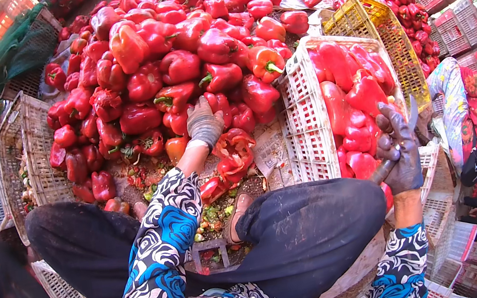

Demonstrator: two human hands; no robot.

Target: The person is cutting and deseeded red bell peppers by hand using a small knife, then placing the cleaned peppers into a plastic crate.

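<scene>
My left hand (205, 124), in a worn grey glove, reaches into the front of a large heap of red bell peppers (181, 65). Its fingers touch peppers there, and their tips are partly hidden, so a firm grip cannot be made out. Over the right side, my right hand (398, 149) in a dark, stained glove holds a knife by its handle (383, 170), with the curved blade (413, 113) pointing up. Just beside that hand, a white plastic crate (306, 112) is filled with red peppers (353, 101). A torn-open pepper (235, 154) lies below my left hand.
A yellow crate (350, 19) stands behind the white one. Pale crates (45, 153) line the left, near green netting (19, 56). Pepper scraps and seeds (211, 217) litter the ground between my legs. Another person (473, 111) is at the right, by stacked crates (454, 27).
</scene>
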